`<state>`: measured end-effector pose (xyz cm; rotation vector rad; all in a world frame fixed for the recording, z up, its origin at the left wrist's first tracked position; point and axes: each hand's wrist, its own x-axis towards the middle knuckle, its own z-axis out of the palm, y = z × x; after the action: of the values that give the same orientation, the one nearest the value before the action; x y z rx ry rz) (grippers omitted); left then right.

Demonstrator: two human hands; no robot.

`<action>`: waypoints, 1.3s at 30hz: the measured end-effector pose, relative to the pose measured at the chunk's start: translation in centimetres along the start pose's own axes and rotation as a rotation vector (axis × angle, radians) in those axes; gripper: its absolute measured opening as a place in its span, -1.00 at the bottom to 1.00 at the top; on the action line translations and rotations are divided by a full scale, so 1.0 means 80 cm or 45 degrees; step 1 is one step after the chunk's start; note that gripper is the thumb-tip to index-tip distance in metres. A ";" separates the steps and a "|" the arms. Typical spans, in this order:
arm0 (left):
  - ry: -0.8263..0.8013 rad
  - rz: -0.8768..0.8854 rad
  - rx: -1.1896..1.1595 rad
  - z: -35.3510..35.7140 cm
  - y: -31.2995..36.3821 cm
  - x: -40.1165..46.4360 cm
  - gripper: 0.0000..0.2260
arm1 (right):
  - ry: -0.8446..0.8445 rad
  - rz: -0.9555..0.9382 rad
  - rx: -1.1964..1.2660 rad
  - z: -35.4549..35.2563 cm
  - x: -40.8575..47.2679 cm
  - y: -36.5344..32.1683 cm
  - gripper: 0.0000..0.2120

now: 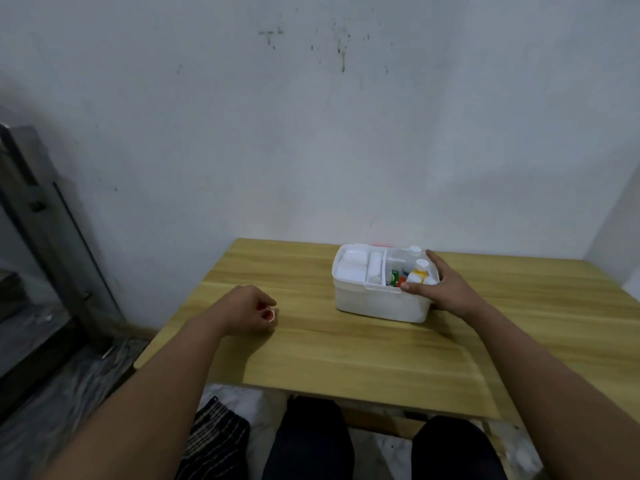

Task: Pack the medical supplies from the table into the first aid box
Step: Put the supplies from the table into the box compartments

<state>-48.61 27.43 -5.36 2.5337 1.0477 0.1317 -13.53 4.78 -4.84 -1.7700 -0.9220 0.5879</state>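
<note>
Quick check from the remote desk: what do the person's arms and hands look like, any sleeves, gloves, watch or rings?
Both forearms are bare from the frame edge down to the wrists, with no sleeves showing. The left hand and right hand wear no gloves. No watch, bracelet or ring is visible. Dark trousers cover the legs below the table edge.

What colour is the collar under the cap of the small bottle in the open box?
Yellow-orange, on the small white plastic bottle; head view.

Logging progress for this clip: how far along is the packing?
Nearly done: the first aid box already holds bottles and white rolls. The left hand closes on a small red-and-white item; the right hand steadies the box. That item remains; the table shows no other supplies.
</note>
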 end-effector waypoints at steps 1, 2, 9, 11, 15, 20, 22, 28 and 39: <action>0.006 0.014 -0.020 -0.001 0.004 0.004 -0.56 | 0.000 0.007 -0.004 -0.001 0.000 0.001 0.10; 0.022 0.033 -0.051 -0.005 0.010 0.009 -0.55 | -0.003 0.007 -0.008 -0.001 0.001 0.001 0.11; 0.213 0.301 -0.293 -0.049 0.110 0.066 -0.50 | -0.019 -0.019 -0.027 -0.003 0.000 0.004 0.21; 0.176 0.374 -0.275 -0.045 0.139 0.082 -0.56 | -0.027 -0.029 -0.018 -0.004 0.000 0.005 0.19; 0.136 0.413 0.010 -0.022 0.169 0.107 -0.60 | -0.049 -0.057 -0.004 -0.004 0.001 0.008 0.11; 0.120 0.428 0.005 -0.013 0.183 0.119 -0.64 | -0.040 -0.070 0.006 -0.006 0.003 0.012 0.07; 0.099 0.422 -0.005 -0.014 0.181 0.123 -0.64 | -0.043 -0.086 0.006 -0.005 0.003 0.009 0.00; 0.017 0.463 -0.047 -0.023 0.180 0.122 -0.64 | -0.048 -0.072 0.014 -0.005 0.004 0.012 0.10; 0.094 0.521 0.098 -0.013 0.177 0.116 -0.79 | -0.063 -0.040 -0.019 -0.004 0.001 0.009 0.14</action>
<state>-32.91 25.13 0.59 2.8009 0.5543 0.3037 -12.98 4.54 -5.41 -1.7579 -0.9890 0.6078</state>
